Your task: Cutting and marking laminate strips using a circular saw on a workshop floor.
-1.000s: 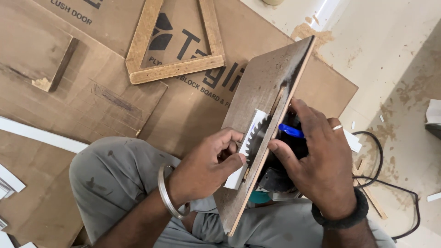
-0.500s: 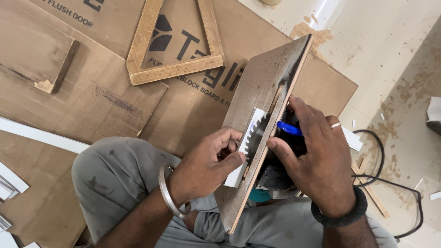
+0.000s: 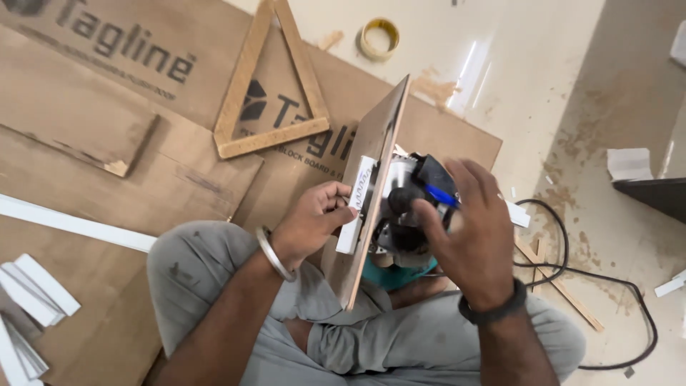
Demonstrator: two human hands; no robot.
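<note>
I sit on the floor with a plywood board (image 3: 382, 143) standing on edge across my lap. A circular saw (image 3: 407, 204) with a blue button is fixed to its right face, and its toothed blade (image 3: 365, 187) pokes through to the left face. My left hand (image 3: 314, 218), a metal bangle on the wrist, curls its fingers against a white strip (image 3: 351, 229) beside the blade. My right hand (image 3: 471, 229) hovers over the saw's motor housing with fingers spread, partly blurred, a dark band on its wrist.
Cardboard sheets (image 3: 86, 107) cover the floor at left, with a triangular wooden frame (image 3: 246, 107) on them. A tape roll (image 3: 379, 37) lies on the tiles behind. A black cable (image 3: 572, 250) loops at right. White strips (image 3: 32, 289) lie at lower left.
My right hand has come off the saw's housing and its fingers have spread. My left hand stays at the blade side. The view has shifted, showing more floor.
</note>
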